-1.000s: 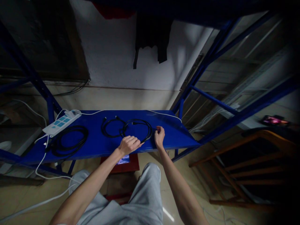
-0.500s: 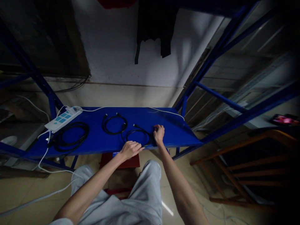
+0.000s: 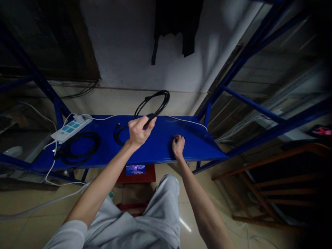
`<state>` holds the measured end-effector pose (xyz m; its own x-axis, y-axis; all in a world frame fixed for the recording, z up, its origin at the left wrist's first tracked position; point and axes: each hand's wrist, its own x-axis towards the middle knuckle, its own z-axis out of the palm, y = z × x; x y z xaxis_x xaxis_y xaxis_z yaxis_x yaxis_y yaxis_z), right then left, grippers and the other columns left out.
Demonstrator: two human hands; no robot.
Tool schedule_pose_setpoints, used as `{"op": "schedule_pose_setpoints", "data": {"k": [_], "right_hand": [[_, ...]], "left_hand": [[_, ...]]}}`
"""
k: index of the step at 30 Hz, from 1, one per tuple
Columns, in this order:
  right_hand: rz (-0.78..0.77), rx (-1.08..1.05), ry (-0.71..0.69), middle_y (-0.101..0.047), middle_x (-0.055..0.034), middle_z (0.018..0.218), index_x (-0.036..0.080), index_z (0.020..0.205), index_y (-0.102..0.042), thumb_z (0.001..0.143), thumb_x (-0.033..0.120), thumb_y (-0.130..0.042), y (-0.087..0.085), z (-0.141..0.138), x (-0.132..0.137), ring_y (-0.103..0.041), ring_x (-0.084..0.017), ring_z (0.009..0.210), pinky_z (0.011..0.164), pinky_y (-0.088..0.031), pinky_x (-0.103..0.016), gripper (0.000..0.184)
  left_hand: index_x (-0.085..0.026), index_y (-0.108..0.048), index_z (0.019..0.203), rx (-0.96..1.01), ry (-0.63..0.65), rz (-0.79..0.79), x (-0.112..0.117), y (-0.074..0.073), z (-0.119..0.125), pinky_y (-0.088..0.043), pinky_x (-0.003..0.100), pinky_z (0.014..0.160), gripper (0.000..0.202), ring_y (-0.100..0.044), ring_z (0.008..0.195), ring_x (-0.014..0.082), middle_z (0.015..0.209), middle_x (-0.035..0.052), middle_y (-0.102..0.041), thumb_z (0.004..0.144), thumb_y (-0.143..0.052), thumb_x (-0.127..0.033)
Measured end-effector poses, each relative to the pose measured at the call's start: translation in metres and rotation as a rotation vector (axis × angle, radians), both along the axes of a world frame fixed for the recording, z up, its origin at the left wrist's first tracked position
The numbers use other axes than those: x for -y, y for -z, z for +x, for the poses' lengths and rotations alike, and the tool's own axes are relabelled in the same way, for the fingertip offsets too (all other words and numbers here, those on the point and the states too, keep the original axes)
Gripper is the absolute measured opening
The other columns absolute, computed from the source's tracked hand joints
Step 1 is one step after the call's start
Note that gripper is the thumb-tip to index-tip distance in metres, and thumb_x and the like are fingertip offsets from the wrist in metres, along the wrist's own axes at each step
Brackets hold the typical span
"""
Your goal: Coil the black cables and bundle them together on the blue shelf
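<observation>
My left hand [image 3: 140, 130] is closed around a coiled black cable [image 3: 166, 100], whose loop stands up above the blue tabletop [image 3: 153, 148] and tilts to the right. Over at the right part of the tabletop, my right hand [image 3: 178, 145] rests with curled fingers; something small and dark shows at the fingertips, too unclear to name. Behind my left wrist lies a second black cable coil [image 3: 117, 135], partly hidden by the hand. A larger black cable coil [image 3: 95, 145] lies farther left.
A white power strip [image 3: 71, 128] sits at the left end with white cords. Below the front edge, a lit phone [image 3: 135, 169] lies on a red stool [image 3: 150, 175]. Blue frame posts [image 3: 218, 93] rise at both sides, and a wooden chair [image 3: 249, 166] stands right.
My left hand has lifted the nearer cable coil off the tabletop, moving up and away from the front edge. My right hand has stayed nearly in place. The phone below has come into view.
</observation>
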<state>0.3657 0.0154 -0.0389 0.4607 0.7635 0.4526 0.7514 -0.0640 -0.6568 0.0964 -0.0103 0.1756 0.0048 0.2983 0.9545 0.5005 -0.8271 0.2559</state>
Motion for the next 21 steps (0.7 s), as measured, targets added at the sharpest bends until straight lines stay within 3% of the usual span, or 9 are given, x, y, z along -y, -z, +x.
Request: {"op": "schedule_pose_setpoints", "data": {"k": [6,9,13,15,18,21], "right_hand": [[0.019,-0.021,-0.007,-0.059,-0.0155,0.100,0.015,0.104,-0.061,0.084,0.018,-0.038,-0.001,0.000,0.000,-0.053,-0.028,0.095,0.089,-0.043,-0.044,0.031],[0.012,-0.012,-0.014,-0.059,-0.0149,0.100,0.015,0.102,-0.061,0.083,0.017,-0.040,0.001,0.001,0.000,-0.053,-0.028,0.096,0.090,-0.043,-0.043,0.029],[0.016,0.009,-0.002,-0.059,-0.0145,0.100,0.016,0.099,-0.061,0.081,0.016,-0.040,0.002,0.002,-0.001,-0.054,-0.028,0.095,0.089,-0.044,-0.043,0.027],[0.005,0.015,0.013,-0.059,-0.0149,0.100,0.016,0.098,-0.061,0.081,0.016,-0.040,0.003,0.001,-0.003,-0.054,-0.028,0.095,0.089,-0.044,-0.043,0.027],[-0.009,0.014,0.026,-0.059,-0.0156,0.101,0.016,0.099,-0.061,0.082,0.016,-0.040,0.002,0.000,-0.004,-0.053,-0.028,0.096,0.088,-0.044,-0.043,0.027],[-0.016,0.006,0.033,-0.059,-0.0149,0.101,0.016,0.100,-0.060,0.083,0.018,-0.040,0.002,0.000,-0.004,-0.053,-0.028,0.096,0.089,-0.044,-0.043,0.027]], "left_hand": [[-0.018,-0.055,0.063,-0.245,0.111,-0.208,-0.023,0.086,0.030,-0.033,0.024,0.053,0.042,-0.050,0.049,0.0083,0.054,-0.0026,-0.055,0.100,-0.052,-0.037],[-0.018,-0.062,0.072,-0.386,0.145,-0.331,-0.030,0.120,0.038,-0.038,0.024,0.058,0.038,-0.058,0.056,0.0105,0.064,0.0005,-0.064,0.102,-0.048,-0.038],[-0.019,-0.064,0.085,-0.688,0.143,-0.498,-0.039,0.147,0.043,-0.041,0.025,0.062,0.036,-0.065,0.067,0.0164,0.073,0.0040,-0.069,0.102,-0.045,-0.044],[-0.017,-0.063,0.099,-0.805,0.124,-0.558,-0.041,0.159,0.046,-0.046,0.028,0.070,0.032,-0.068,0.081,0.0208,0.088,0.0084,-0.071,0.101,-0.046,-0.045],[-0.015,-0.058,0.119,-0.871,0.097,-0.596,-0.038,0.174,0.052,-0.047,0.036,0.087,0.030,-0.064,0.107,0.0262,0.117,0.0155,-0.067,0.102,-0.043,-0.035],[-0.016,-0.047,0.138,-0.844,0.095,-0.628,-0.034,0.182,0.055,-0.044,0.043,0.099,0.038,-0.054,0.124,0.0282,0.133,0.0167,-0.057,0.102,-0.038,-0.021]]}}
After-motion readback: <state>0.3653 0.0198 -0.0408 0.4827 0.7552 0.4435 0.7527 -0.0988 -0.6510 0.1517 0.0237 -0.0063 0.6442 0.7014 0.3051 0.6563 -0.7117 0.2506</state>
